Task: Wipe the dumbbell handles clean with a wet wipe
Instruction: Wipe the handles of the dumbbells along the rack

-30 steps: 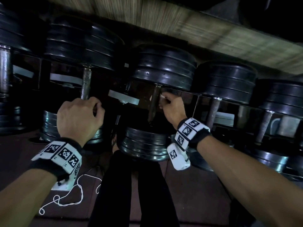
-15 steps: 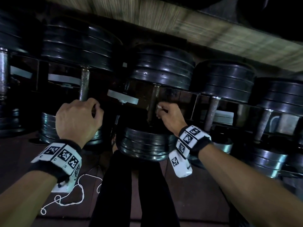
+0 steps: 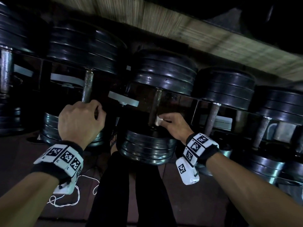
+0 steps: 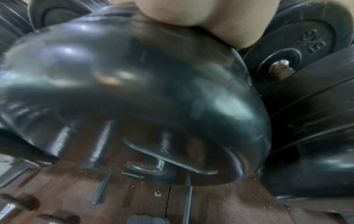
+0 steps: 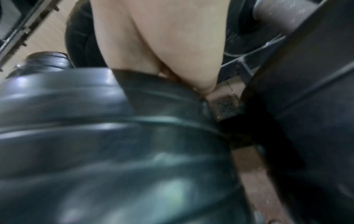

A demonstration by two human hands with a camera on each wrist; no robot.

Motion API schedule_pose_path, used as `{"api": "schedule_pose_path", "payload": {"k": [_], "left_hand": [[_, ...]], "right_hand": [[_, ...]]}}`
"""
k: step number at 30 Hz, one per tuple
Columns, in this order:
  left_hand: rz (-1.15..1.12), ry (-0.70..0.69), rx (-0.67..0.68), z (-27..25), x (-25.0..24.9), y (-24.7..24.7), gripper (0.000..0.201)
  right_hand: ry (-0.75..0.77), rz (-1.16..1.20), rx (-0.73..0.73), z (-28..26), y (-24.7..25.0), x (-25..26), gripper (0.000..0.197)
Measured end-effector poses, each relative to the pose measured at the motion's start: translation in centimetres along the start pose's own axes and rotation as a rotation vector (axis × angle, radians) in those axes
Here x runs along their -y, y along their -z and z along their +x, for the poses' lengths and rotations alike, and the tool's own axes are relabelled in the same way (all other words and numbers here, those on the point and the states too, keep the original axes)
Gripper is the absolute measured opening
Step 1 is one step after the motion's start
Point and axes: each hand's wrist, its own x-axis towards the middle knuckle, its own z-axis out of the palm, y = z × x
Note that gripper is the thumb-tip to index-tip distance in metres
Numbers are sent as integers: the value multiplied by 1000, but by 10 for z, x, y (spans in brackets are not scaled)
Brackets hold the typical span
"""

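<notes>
A row of black plate dumbbells lies on a low rack. My left hand (image 3: 82, 118) is curled round the lower part of one metal handle (image 3: 88, 86). My right hand (image 3: 172, 124) pinches a small white wet wipe (image 3: 158, 120) against the bottom of the handle (image 3: 155, 104) of the dumbbell to its right, just above the lower weight plates (image 3: 148, 147). In the left wrist view the palm (image 4: 208, 15) sits over a black plate (image 4: 134, 94). In the right wrist view the right hand (image 5: 159, 45) reaches past a blurred black plate (image 5: 107, 144); the wipe is hidden there.
More dumbbells stand to the right with bare handles (image 3: 213, 118) and to the far left (image 3: 5, 71). My dark-clad legs (image 3: 127, 190) are below, between the arms. A white cord (image 3: 65, 200) lies on the brown floor. A pale wooden surface (image 3: 180, 30) runs behind the rack.
My right hand has slid down the handle with the wipe, from near the upper plates to just above the lower plates. The left hand has kept its grip on the other handle.
</notes>
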Motion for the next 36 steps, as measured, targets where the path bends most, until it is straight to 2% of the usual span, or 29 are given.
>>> {"api": "schedule_pose_path", "payload": {"k": [6, 10, 14, 16, 19, 22, 23, 24, 25, 27, 29, 33, 36], "left_hand": [[-1, -4, -13, 0, 1, -1, 22], [-10, -2, -7, 0, 2, -2, 23], [-17, 9, -26, -1, 3, -3, 24], [-16, 11, -34, -1, 3, -4, 22], [-25, 22, -39, -1, 3, -4, 23], [-29, 8, -51, -1, 3, -4, 23], [-31, 9, -50, -1, 3, -4, 24], [-33, 12, -51, -1, 2, -4, 25], [-37, 16, -51, -2, 2, -3, 25], [-39, 23, -52, -2, 2, -3, 25], [-30, 24, -59, -2, 2, -2, 21], [-31, 31, -41, -2, 0, -1, 16], [-24, 28, -28, -1, 0, 1, 15]], "right_hand": [[-14, -48, -31, 8, -10, 1, 22], [-28, 69, -39, -1, -1, 7, 28], [118, 193, -303, 31, 5, 33, 21], [168, 193, -361, 38, 4, 37, 20], [194, 54, -300, 21, 1, 19, 18], [127, -10, -61, -3, -4, -8, 15], [112, -11, -4, -7, -3, -12, 16], [110, 3, -7, -7, -1, -11, 15], [124, 46, -60, -4, 2, -7, 14], [185, 101, -272, 5, 9, 13, 19], [262, 39, -395, 11, 12, 35, 22], [358, -165, -329, 0, 5, 36, 16], [373, -204, -66, -21, 8, 12, 9]]}}
